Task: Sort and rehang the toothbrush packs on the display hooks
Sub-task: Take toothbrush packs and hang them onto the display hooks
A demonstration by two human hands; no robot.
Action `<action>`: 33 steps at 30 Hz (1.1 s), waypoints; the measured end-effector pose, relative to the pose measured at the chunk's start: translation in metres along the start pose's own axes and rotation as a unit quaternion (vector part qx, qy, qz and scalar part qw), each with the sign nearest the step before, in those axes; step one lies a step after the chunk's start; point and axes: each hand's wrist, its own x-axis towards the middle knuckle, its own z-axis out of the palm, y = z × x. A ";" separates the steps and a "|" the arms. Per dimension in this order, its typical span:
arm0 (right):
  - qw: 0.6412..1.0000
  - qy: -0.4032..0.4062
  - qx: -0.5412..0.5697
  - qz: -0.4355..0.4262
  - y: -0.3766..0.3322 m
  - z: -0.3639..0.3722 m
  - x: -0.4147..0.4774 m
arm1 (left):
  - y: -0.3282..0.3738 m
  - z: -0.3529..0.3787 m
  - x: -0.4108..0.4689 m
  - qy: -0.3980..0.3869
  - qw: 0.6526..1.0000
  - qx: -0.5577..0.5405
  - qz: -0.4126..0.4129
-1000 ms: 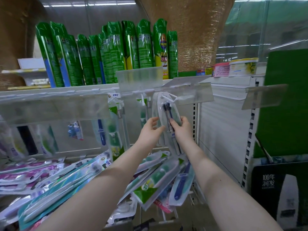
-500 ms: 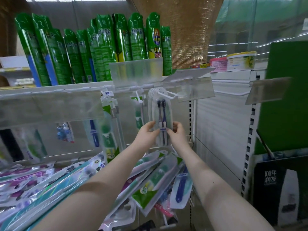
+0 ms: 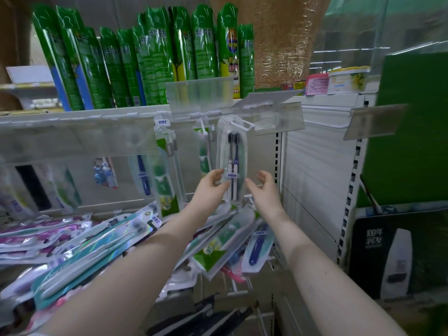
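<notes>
Head view: a clear oval blister pack holding two dark-blue toothbrushes hangs on a white wire hook, centre far. The left hand pinches its lower left edge. The right hand is just beside its right edge, fingers loosely spread. On the near-left shelf lies a heap of loose toothbrush packs.

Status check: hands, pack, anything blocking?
Left hand pinches twin toothbrush pack low edge. Right hand open, just off it. Pack hangs on white hook. Loose packs heaped below.
</notes>
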 end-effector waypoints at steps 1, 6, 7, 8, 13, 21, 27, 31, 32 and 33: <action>1.000 -0.001 -0.003 -0.003 -0.003 -0.004 -0.007 | 0.001 0.000 -0.005 0.003 1.000 -0.004 0.004; 0.999 -0.026 0.022 0.011 -0.014 -0.028 -0.049 | 0.003 0.006 -0.039 0.050 0.998 -0.033 0.021; 0.999 -0.030 0.030 0.006 -0.016 -0.032 -0.058 | 0.004 0.007 -0.046 0.072 0.996 -0.038 0.027; 0.999 -0.033 0.036 0.003 -0.016 -0.037 -0.066 | 0.006 0.009 -0.055 0.096 0.994 -0.041 0.034; 0.997 -0.051 0.059 0.018 -0.021 -0.049 -0.099 | 0.013 0.004 -0.094 0.159 0.985 -0.059 0.028; 0.995 -0.080 0.056 -0.004 -0.032 -0.047 -0.143 | 0.007 -0.020 -0.151 0.178 0.982 -0.064 0.022; 0.996 -0.067 0.064 0.001 -0.047 -0.022 -0.161 | -0.005 -0.055 -0.168 0.194 0.978 -0.070 0.025; 0.997 -0.052 0.053 0.004 -0.050 0.008 -0.167 | -0.016 -0.087 -0.164 0.185 0.979 -0.082 0.017; 0.998 -0.045 0.053 0.004 -0.050 0.019 -0.168 | -0.020 -0.098 -0.163 0.182 0.980 -0.084 0.018; 0.998 -0.038 0.054 0.006 -0.052 0.029 -0.171 | -0.023 -0.108 -0.162 0.177 0.981 -0.084 0.018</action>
